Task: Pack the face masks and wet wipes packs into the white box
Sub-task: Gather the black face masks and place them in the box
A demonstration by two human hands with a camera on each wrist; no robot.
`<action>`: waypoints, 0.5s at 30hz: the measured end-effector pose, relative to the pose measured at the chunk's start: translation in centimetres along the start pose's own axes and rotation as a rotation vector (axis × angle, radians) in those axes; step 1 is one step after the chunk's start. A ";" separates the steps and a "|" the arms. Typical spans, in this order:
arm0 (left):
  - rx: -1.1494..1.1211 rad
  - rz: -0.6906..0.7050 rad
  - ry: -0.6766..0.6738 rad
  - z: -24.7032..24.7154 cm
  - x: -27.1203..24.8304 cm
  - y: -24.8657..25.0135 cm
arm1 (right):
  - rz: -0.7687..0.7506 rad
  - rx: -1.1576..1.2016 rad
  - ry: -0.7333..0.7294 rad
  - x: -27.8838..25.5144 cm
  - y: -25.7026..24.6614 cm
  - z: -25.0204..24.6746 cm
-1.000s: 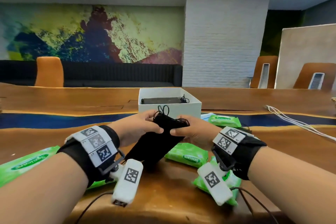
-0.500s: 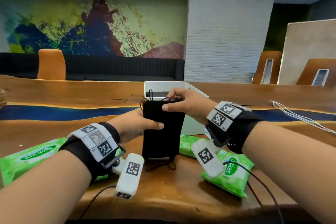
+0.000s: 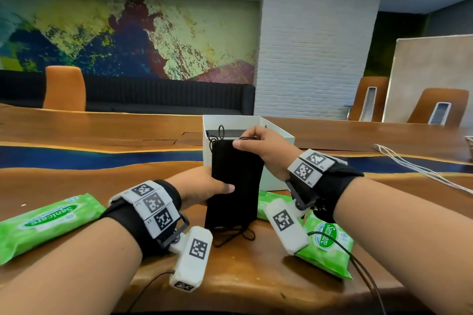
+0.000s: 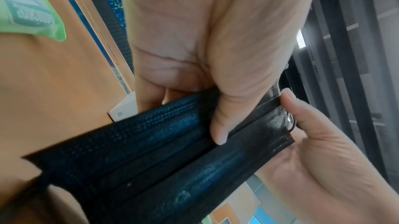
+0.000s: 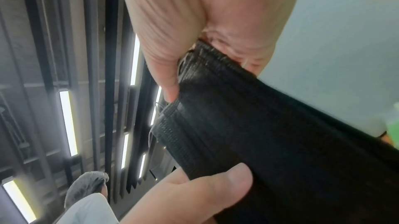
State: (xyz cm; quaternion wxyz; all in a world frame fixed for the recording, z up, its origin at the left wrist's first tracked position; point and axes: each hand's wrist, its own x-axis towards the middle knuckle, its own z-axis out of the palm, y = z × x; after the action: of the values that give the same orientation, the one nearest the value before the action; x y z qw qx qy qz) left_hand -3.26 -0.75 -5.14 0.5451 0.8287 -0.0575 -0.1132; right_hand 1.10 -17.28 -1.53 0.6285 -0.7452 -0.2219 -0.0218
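A stack of black face masks (image 3: 236, 184) stands upright on end on the wooden table, just in front of the white box (image 3: 279, 135). My left hand (image 3: 204, 186) grips the stack's left side, thumb across its front. My right hand (image 3: 261, 146) pinches the stack's top edge. The wrist views show the same black masks (image 4: 172, 156) (image 5: 280, 142) held between thumbs and fingers. Ear loops trail at the stack's foot and top. Another dark mask stack lies inside the box. Green wet wipes packs lie at left (image 3: 43, 225) and right (image 3: 327, 245), one more (image 3: 268, 204) behind the masks.
The long wooden table (image 3: 102, 135) has a blue resin strip across it. White cables (image 3: 414, 166) lie at the right. Orange chairs and a dark sofa stand behind the table.
The mask stack went from tilted and low to upright on its end near the box. My right hand moved up to its top edge; my left keeps its side.
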 end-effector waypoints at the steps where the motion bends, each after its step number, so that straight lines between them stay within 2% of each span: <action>1: 0.008 -0.004 0.001 -0.2 -0.1 0.0 | 0.023 0.035 0.020 -0.1 0.3 -0.3; 3: 0.026 -0.009 0.001 -0.7 -0.2 0.1 | 0.098 0.068 0.042 -0.4 1.2 -0.9; 6: 0.042 -0.005 0.006 -1.3 -0.3 0.3 | 0.195 -0.011 0.009 -0.9 2.5 -0.9; 15: 0.055 0.111 0.066 0.0 -0.3 1.3 | 0.154 -0.151 -0.003 -1.3 2.0 0.9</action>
State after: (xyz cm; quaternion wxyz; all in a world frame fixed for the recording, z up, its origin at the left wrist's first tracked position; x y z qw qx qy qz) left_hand -3.48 -1.22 -3.86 0.5294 0.8421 -0.0883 -0.0538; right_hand 0.39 -17.01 -3.95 0.5700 -0.8053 -0.1628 0.0109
